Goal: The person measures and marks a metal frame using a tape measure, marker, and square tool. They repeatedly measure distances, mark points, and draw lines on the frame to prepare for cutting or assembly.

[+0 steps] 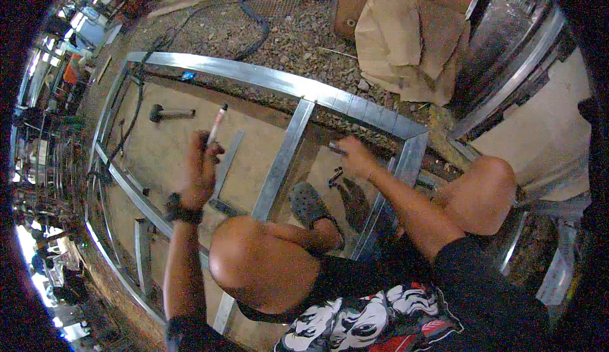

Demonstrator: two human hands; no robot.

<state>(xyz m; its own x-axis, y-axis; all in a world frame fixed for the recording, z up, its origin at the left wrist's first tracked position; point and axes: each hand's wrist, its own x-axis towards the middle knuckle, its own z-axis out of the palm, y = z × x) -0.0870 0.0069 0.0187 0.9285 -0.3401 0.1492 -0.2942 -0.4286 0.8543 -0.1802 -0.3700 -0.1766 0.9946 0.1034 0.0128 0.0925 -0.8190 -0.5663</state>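
Raised over the frame's left part, my left hand is closed round a white marker pen, its black end pointing up. My right hand reaches over the frame's right bay, fingers closed on a small greyish thing too blurred to name. Beneath both hands lies a galvanized metal frame of square tubing with a crossbar. The right hand is close to its far rail, apparently not touching it. Just below that hand, a small dark object lies on the board, its kind unclear.
A hammer and a loose metal strip lie inside the frame. A black cable crosses its left end. Beyond are gravel and crumpled cardboard. My clog-shod foot stands inside the frame.
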